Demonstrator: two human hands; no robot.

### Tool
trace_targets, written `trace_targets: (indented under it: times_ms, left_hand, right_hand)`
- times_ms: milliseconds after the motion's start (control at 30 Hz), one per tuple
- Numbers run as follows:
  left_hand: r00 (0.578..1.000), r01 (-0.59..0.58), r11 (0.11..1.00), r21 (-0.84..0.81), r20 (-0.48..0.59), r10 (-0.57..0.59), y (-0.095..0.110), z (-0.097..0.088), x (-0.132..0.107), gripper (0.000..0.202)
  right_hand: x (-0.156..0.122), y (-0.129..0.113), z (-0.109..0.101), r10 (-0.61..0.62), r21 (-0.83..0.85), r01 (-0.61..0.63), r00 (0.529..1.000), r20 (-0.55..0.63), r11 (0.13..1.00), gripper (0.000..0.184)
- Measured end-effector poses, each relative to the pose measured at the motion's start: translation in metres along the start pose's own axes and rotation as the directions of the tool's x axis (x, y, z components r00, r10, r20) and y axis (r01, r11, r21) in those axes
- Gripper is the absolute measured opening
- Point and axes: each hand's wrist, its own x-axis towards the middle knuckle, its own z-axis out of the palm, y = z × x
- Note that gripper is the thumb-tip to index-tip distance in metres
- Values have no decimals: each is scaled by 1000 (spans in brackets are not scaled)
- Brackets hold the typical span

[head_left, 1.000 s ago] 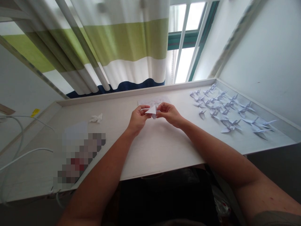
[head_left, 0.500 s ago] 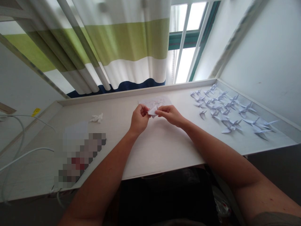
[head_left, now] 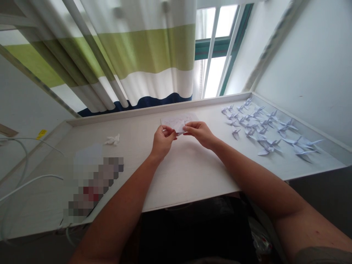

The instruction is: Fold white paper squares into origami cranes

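A small piece of folded white paper (head_left: pixel 179 126) is held up between my two hands, above the middle of the table. My left hand (head_left: pixel 162 141) pinches its left side, with thumb and fingers closed. On the opposite side, my right hand (head_left: pixel 200 132) grips the paper between thumb and fingers. Part of the paper is hidden by my fingertips. Just behind lies a flat sheet with drawn lines (head_left: pixel 173 119), partly covered by the hands and the folded paper.
Several folded paper cranes (head_left: pixel 262 141) stand on the right of the white table (head_left: pixel 187 176). A crumpled white tissue (head_left: pixel 112 140) lies to the left, near a blurred-out object (head_left: pixel 96 189) and pale cables (head_left: pixel 30 187). A raised rim runs along the back, below a curtain (head_left: pixel 148 51).
The folded paper has turned between my hands and shows a different face. Both hands stay nearly in place, fingers slightly shifted. The view has tilted a little.
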Motion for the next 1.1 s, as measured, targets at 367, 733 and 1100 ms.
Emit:
trace_targets:
  times_ms: [367, 733, 1100]
  left_hand:
    - [991, -122, 986, 116, 63, 115, -6, 0, 1, 29]
    - [999, -39, 992, 116, 42, 35, 2, -8, 4, 28]
    - [980, -186, 951, 246, 109, 164, -1, -6, 1, 15]
  right_hand:
    - [-3, -3, 3, -4, 79, 4, 1000, 6, 997, 54]
    - [-3, -5, 1, 14, -16, -14, 1000, 16, 1000, 27]
    - [-10, -4, 6, -240, -445, 237, 969, 49, 864, 42]
